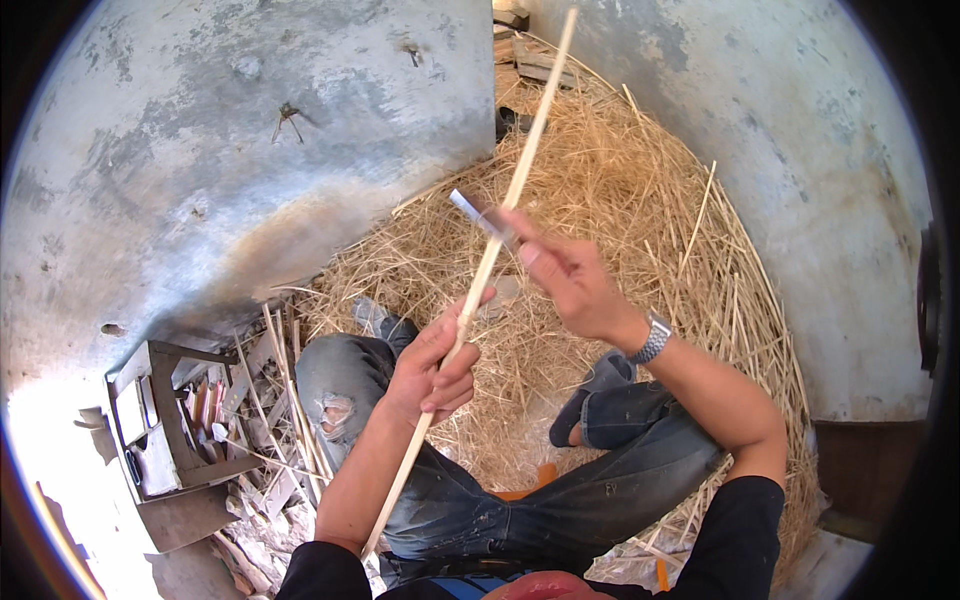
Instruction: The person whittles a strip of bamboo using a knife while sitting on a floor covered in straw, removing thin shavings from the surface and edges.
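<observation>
A long, pale strip of split wood or bamboo (537, 125) runs slantwise from my lap up toward the far wall. My left hand (436, 368) is wrapped round it below its middle. Higher up the strip, my right hand (578, 285) grips a knife (474, 211), its handle mostly hidden by my fingers. The shiny blade lies across the strip and sticks out to the left, slightly blurred. Whether its edge bites into the wood I cannot tell. A metal watch (653, 338) sits on my right wrist.
Straw-like shavings (610, 180) cover the floor between my legs and beyond. Grey walls (300, 90) rise on the left and right. A broken wooden box (165, 420) of odds and ends stands at my left, beside several upright thin strips (290, 390). A dark panel (870, 470) is at the right.
</observation>
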{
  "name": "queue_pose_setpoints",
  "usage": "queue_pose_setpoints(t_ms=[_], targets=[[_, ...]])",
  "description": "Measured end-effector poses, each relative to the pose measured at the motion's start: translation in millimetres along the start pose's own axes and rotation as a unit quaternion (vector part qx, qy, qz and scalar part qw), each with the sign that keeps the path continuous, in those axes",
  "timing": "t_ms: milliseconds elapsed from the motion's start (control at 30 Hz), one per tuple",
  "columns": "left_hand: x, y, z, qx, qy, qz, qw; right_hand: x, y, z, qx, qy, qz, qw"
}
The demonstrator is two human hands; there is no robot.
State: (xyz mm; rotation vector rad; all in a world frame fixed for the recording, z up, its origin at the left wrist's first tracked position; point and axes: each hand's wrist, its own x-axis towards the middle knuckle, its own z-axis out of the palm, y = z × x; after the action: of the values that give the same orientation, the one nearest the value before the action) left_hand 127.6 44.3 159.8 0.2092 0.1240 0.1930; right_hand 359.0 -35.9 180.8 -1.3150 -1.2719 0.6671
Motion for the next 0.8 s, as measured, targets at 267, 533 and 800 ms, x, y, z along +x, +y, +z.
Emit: queue_pose_setpoints(t_ms=[267,533,800], targets=[[1.7,-11.2,9.9,0.200,0.074,-0.042,0.976,35.7,8.5,-70.6,-0.340,0.127,-0.133,0.922],[-0.3,-4.5,8.9,0.205,0.119,-0.038,0.971,9.8,24.3,-28.4,-0.219,0.038,-0.066,0.973],[1.9,-3.4,8.2,0.191,0.142,-0.023,0.971,-14.5,17.7,12.2,-0.156,-0.018,-0.005,0.988]])
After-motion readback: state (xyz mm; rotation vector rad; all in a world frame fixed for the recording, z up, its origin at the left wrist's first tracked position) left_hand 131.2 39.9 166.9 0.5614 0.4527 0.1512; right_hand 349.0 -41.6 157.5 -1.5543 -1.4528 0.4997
